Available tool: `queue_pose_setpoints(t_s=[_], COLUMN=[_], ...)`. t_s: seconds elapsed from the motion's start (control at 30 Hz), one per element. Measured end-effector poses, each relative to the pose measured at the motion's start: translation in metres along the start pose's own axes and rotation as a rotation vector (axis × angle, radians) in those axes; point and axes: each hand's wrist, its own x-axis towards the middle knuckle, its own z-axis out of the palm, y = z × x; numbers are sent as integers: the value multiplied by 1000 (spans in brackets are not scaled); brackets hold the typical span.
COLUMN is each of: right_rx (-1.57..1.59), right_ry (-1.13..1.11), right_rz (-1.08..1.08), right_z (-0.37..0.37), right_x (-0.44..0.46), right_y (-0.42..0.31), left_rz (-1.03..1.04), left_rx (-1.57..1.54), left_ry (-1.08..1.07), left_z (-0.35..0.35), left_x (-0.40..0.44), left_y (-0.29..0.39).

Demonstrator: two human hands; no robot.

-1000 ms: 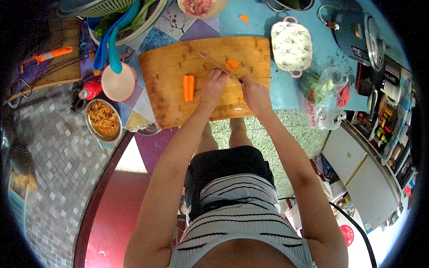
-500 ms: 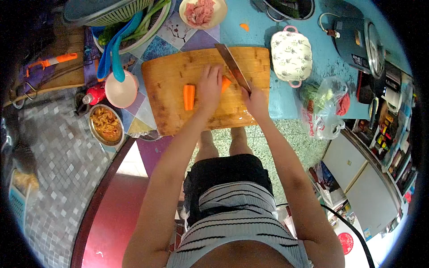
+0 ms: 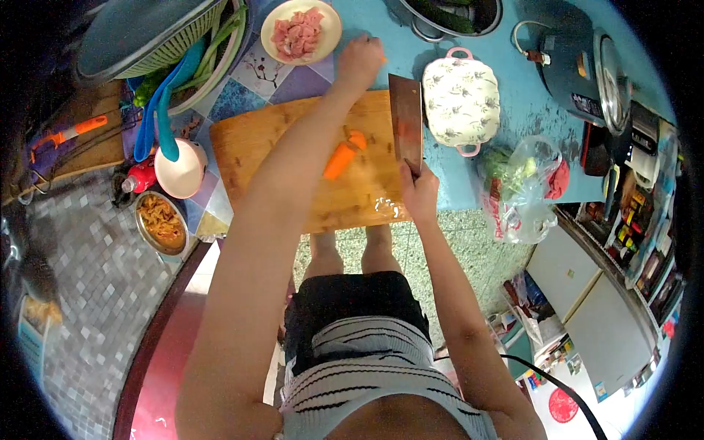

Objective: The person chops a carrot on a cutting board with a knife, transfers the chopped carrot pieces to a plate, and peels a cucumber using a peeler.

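1. Left of the board, well apart: an orange peeler [image 3: 73,134].
2. Left of the board, nearer to it: a red bottle [image 3: 139,177], and a metal bowl [image 3: 170,251] of brownish food [image 3: 161,216].
3. Beyond the board's far left corner: a slatted basket [image 3: 180,45]. A blue utensil [image 3: 169,147] slants from it towards the board, its end over a pink-rimmed bowl [image 3: 180,172] left of the board.
4. Beyond the board's far edge: a pale bowl [image 3: 331,33] of raw meat [image 3: 297,33].
5. On the board [image 3: 374,183], about mid-width: a carrot [image 3: 337,163] length, lying aslant, with a smaller piece [image 3: 357,139] at its far end; whether the two touch, I cannot tell.
6. Past the board's far edge: the left hand [image 3: 359,62], its arm stretched across the board. Its fingers are curled, and a scrap of orange [image 3: 383,60] shows beside them; whether they pinch it, I cannot tell.
7. Over the board's right side: a knife [image 3: 406,121], blade pointing to the far side. The right hand [image 3: 421,192], above the board's right edge, is closed round its handle.
8. Right of the board, on the blue worktop [image 3: 455,189]: a floral dish [image 3: 462,103], with a dark pot [image 3: 475,33] farther back.
9. Farther right of the board: a clear bag [image 3: 522,220] with greens [image 3: 502,172], then a cooker [image 3: 576,66].
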Motion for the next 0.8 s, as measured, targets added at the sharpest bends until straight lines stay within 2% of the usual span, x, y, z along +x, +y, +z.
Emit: queue_pose_setpoints(t_s=[0.07,0.1,0.23,0.27,0.33,0.37,0.43,0.47,0.53,0.67,0.77,0.8], right_rx=[24,29,31,5,-36,-78,-148,-215,-316,-509,-636,-641], right_ry=[6,8,26,4,-10,-19,-33,-53,-97,-197,-174,-176], right_rz=[-83,-79,-23,-30,-69,-113,-136,-161,-229,-341,-382,-382], right_z=[-2,-3,-6,-8,-1,3,6,7,12,25,28,29], right_x=[2,1,0,-1,-2,-1,-5,-8,-14,-21,-24,-25], right_y=[1,1,-8,-10,-1,5,-3,-8,-16,-19,-22,-22], left_rz=[-36,-32,-368,-368,-180,-178,-359,-360,-215,-106,-134,-88], left_rx=[-215,-212,-592,-590,-372,-374,-369,-374,-136,-158,-225,-172], left_ry=[-133,-138,-435,-436,-265,-264,19,19,62,102,17,7], left_z=[-8,-18,-59,-61,-63,-64,-66,-70,-80,-81,-78,-76], left_x=[-9,-18,-85,-99,-124,-136,-158,-173,-198,-215,-218,-218], left_y=[-1,4,30,30,28,26,22,23,26,31,33,33])
